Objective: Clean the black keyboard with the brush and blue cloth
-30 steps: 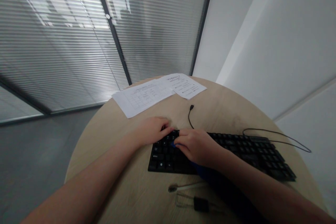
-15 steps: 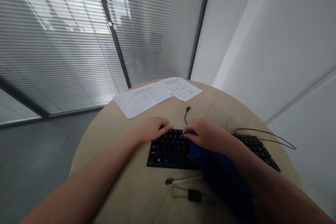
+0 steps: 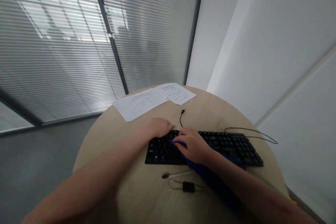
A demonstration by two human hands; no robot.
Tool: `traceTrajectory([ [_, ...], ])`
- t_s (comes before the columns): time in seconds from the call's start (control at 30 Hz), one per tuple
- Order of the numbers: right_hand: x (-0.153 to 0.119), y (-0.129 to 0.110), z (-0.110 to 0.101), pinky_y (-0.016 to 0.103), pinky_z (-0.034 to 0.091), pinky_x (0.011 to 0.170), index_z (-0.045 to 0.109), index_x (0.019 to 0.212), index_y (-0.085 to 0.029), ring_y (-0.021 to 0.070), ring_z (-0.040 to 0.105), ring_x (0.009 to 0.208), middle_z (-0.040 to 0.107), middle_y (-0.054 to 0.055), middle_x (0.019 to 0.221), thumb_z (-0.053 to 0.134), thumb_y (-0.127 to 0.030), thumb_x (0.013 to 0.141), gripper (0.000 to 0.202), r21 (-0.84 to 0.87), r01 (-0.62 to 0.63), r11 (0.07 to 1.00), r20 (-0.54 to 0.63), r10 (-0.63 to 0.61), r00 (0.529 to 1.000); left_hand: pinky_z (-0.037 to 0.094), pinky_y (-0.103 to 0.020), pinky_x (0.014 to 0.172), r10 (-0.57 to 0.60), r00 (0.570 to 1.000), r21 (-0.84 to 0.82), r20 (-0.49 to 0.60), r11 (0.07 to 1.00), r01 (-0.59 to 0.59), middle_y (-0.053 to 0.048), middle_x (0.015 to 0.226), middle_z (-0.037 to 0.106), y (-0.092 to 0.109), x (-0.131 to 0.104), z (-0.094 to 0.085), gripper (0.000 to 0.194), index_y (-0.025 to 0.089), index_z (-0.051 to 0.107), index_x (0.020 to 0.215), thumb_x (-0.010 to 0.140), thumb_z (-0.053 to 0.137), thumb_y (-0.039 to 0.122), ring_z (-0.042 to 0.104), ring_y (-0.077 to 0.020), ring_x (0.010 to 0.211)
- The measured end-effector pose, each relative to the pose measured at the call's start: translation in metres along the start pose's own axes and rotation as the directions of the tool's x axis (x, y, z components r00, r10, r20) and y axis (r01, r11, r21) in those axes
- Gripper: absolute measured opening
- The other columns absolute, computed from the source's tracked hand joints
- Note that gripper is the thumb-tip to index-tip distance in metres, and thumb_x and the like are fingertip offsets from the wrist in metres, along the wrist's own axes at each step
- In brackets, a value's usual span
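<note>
A black keyboard (image 3: 162, 159) lies on the round wooden table. My left hand (image 3: 160, 127) is at its back left corner, fingers closed against the edge and partly out of sight. Over the left part of the keys, my right hand (image 3: 193, 143) pinches a dark blue cloth (image 3: 201, 172). One tip of the cloth pokes out from between the fingers onto the keys, while the rest trails under the right forearm toward me.
In front of the keyboard lie a small brush (image 3: 166, 175) and a black binder clip (image 3: 188, 187). Printed papers (image 3: 140, 103) lie at the table's (image 3: 212, 106) far side. Behind the keyboard are a short cable end (image 3: 182, 112) and, farther right, a looped cable (image 3: 265, 135).
My right hand has moved left along the keys with the cloth, uncovering more of the keyboard's right part. The left hand has shifted slightly right. The view has turned a little.
</note>
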State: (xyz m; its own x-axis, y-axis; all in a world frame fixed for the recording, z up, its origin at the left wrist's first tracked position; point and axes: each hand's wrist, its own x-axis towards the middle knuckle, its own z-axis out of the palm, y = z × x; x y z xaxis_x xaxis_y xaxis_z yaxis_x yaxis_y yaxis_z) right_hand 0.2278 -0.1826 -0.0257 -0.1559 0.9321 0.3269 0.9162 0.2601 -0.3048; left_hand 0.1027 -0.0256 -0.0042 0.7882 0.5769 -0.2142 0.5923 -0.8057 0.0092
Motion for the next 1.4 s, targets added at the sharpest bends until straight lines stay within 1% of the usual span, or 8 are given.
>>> traceTrajectory([
  [0.13,-0.003,0.002,0.004,0.045,0.038,0.1,0.077,0.091,-0.026,0.0253,0.052,0.114,0.062,0.007,0.12,0.064,-0.022,0.086,0.015,0.024,0.006,1.0,-0.07,-0.004,0.998,0.048,-0.039,0.076,-0.033,0.986,-0.072,-0.165,0.997,0.022,-0.014,0.1,0.074,0.002,-0.005,0.014,0.062,0.019,0.074,0.094,0.097,0.024,0.056,0.068,-0.0298,0.092],
  [0.3,-0.004,0.005,0.007,0.052,0.03,0.111,0.076,0.1,-0.028,0.0296,0.037,0.136,0.051,0.008,0.143,0.061,-0.022,0.087,0.021,0.039,-0.05,0.998,-0.078,0.053,0.996,0.047,-0.038,0.076,-0.028,0.982,-0.107,-0.187,0.994,0.008,-0.012,0.094,0.074,-0.002,-0.007,0.02,0.058,0.021,0.073,0.093,0.098,0.026,0.055,0.067,-0.0272,0.087],
  [0.47,-0.004,0.006,0.005,0.053,0.03,0.113,0.077,0.093,-0.029,0.0292,0.033,0.141,0.048,0.005,0.147,0.061,-0.019,0.084,0.021,0.099,-0.058,0.993,-0.008,0.059,0.998,0.046,-0.037,0.071,-0.018,0.982,-0.122,-0.188,0.993,-0.005,-0.011,0.089,0.073,-0.004,-0.006,0.02,0.057,0.021,0.072,0.088,0.098,0.027,0.054,0.067,-0.0261,0.082],
  [0.63,-0.004,0.005,0.005,0.054,0.03,0.113,0.076,0.103,-0.027,0.0295,0.032,0.142,0.047,0.008,0.148,0.059,-0.02,0.085,0.025,0.082,-0.092,0.992,0.005,0.092,0.996,0.045,-0.037,0.07,-0.003,0.978,-0.117,-0.206,0.993,-0.022,-0.01,0.087,0.073,-0.006,-0.005,0.023,0.056,0.021,0.072,0.087,0.098,0.027,0.052,0.066,-0.0257,0.08],
  [0.77,-0.003,0.005,0.004,0.052,0.028,0.115,0.075,0.1,-0.027,0.0286,0.032,0.142,0.047,0.007,0.148,0.058,-0.019,0.085,0.024,0.102,-0.104,0.989,0.044,0.1,0.994,0.044,-0.035,0.069,-0.007,0.98,-0.135,-0.199,0.991,-0.02,-0.009,0.087,0.073,-0.005,-0.006,0.021,0.053,0.022,0.071,0.086,0.098,0.029,0.051,0.066,-0.025,0.081],
  [1.0,0.0,0.005,0.001,0.047,0.025,0.116,0.075,0.105,-0.027,0.0268,0.035,0.14,0.051,0.006,0.145,0.059,-0.018,0.081,0.031,0.123,-0.098,0.988,0.032,0.095,0.995,0.042,-0.033,0.069,0.021,0.981,-0.18,-0.191,0.982,-0.056,-0.007,0.088,0.074,-0.01,-0.004,0.017,0.049,0.023,0.07,0.086,0.099,0.031,0.049,0.066,-0.0229,0.082],
  [1.17,0.0,0.005,0.001,0.047,0.025,0.116,0.075,0.099,-0.026,0.0268,0.034,0.141,0.051,0.004,0.145,0.058,-0.015,0.078,0.029,0.138,-0.098,0.985,0.04,0.093,0.995,0.042,-0.033,0.069,0.014,0.981,-0.191,-0.192,0.98,-0.051,-0.007,0.088,0.074,-0.011,-0.003,0.018,0.049,0.023,0.071,0.085,0.098,0.031,0.05,0.066,-0.0229,0.082],
  [1.4,-0.001,0.005,0.002,0.05,0.028,0.115,0.074,0.107,-0.027,0.0269,0.036,0.14,0.051,0.006,0.145,0.057,-0.015,0.08,0.034,0.122,-0.098,0.988,0.034,0.094,0.995,0.044,-0.034,0.071,0.012,0.982,-0.173,-0.189,0.984,-0.045,-0.008,0.089,0.074,-0.012,-0.003,0.02,0.051,0.023,0.07,0.087,0.098,0.03,0.052,0.066,-0.0236,0.083],
])
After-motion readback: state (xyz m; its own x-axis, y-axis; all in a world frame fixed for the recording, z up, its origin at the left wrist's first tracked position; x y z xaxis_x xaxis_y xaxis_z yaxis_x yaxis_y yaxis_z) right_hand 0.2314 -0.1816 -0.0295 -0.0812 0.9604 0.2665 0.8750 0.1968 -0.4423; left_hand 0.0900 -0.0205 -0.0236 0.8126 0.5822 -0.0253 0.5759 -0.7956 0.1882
